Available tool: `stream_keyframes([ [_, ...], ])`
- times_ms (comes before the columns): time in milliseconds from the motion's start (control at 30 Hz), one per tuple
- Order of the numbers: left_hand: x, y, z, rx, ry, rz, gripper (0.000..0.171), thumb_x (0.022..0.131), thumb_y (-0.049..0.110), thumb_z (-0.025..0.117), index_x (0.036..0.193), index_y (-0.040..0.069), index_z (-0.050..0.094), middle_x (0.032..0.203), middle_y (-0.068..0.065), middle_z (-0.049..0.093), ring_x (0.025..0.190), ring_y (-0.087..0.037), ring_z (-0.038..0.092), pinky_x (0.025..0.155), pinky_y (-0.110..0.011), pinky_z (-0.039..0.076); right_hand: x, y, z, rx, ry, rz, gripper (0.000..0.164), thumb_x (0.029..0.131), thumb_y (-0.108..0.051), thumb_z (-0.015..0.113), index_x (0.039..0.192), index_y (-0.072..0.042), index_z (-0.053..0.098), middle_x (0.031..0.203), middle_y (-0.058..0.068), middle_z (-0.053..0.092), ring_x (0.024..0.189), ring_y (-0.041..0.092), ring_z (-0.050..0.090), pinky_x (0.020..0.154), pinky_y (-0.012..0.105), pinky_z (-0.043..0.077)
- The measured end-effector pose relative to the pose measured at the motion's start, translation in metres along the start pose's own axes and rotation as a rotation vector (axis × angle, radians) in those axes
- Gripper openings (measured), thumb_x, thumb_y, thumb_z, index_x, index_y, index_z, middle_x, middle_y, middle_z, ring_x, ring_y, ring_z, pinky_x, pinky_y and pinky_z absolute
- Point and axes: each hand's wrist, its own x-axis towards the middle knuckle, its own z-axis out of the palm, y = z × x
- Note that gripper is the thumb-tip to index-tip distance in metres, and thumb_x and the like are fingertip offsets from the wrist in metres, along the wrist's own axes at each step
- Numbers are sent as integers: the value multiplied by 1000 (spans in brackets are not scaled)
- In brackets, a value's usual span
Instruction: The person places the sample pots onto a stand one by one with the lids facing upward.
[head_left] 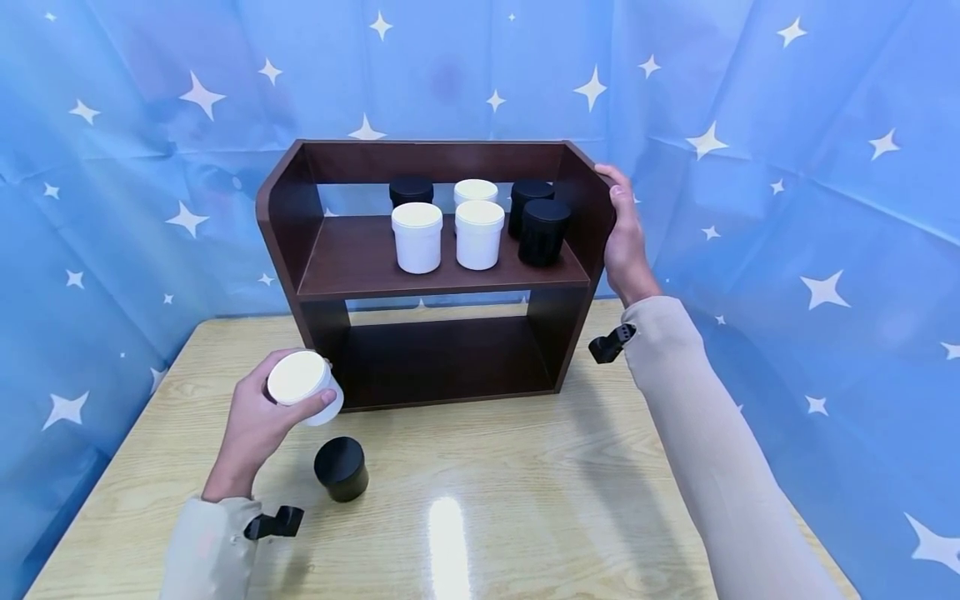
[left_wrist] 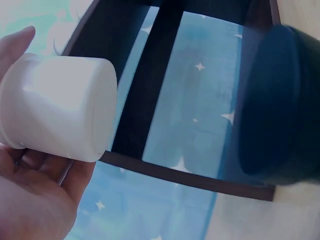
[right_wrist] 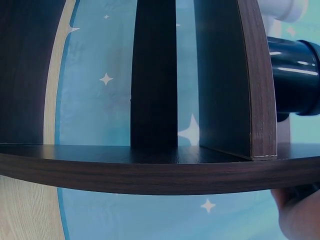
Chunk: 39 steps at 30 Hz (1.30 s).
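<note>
My left hand (head_left: 258, 408) grips a white lidded jar (head_left: 298, 379), held above the table at the shelf's lower left corner. In the left wrist view the thumb and fingers wrap the white jar (left_wrist: 60, 105) near its lid end. A black jar (head_left: 341, 468) stands on the table just in front of that hand. My right hand (head_left: 624, 237) holds the right side panel of the dark brown two-tier shelf (head_left: 450, 283), near its top. Only part of that hand (right_wrist: 302, 215) shows in the right wrist view, below the panel.
On the upper tier stand several jars, among them a white jar (head_left: 417, 239), another white jar (head_left: 478, 236) and a black jar (head_left: 543, 232), toward the middle and right. The lower tier (head_left: 442, 358) shows bare board. A blue star-patterned curtain (head_left: 450, 67) hangs behind the wooden table (head_left: 525, 500).
</note>
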Motion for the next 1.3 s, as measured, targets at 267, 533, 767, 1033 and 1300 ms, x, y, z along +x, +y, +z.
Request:
stream_keyframes([
  [267, 3, 18, 11, -31, 67, -14, 59, 77, 18, 88, 129, 13, 62, 111, 17, 60, 100, -7, 58, 80, -19, 49, 4, 8, -4, -3, 16, 4, 48, 109, -35, 17, 152, -23, 37, 152, 10, 38, 132, 25, 42, 109, 43, 38],
  [533, 7, 46, 16, -18, 110, 16, 60, 75, 20, 89, 129, 14, 62, 112, 14, 61, 101, -9, 58, 80, -20, 49, 5, 10, -6, -19, 16, -4, 49, 109, -31, 17, 153, -18, 34, 153, 13, 35, 134, 28, 40, 110, 45, 36],
  [767, 17, 76, 14, -7, 109, 67, 61, 78, 24, 87, 132, 15, 61, 119, 5, 61, 105, -12, 56, 82, -22, 49, 13, 23, -10, -19, 22, -9, 48, 109, -36, 17, 152, -26, 36, 153, 6, 38, 132, 23, 42, 109, 44, 37],
  [1033, 29, 100, 7, -40, 118, 107, 62, 78, 24, 87, 133, 16, 60, 124, 3, 60, 108, -13, 55, 84, -22, 48, 10, 14, -3, -24, 5, -7, 49, 109, -33, 16, 153, -22, 35, 152, 11, 38, 133, 25, 41, 110, 46, 37],
  [1300, 55, 123, 7, -39, 111, 99, 64, 79, 38, 85, 134, 21, 56, 130, 2, 58, 112, -13, 52, 89, -31, 47, -1, -1, 0, -17, 0, -10, 50, 109, -29, 17, 154, -14, 33, 153, 16, 35, 135, 28, 38, 112, 46, 35],
])
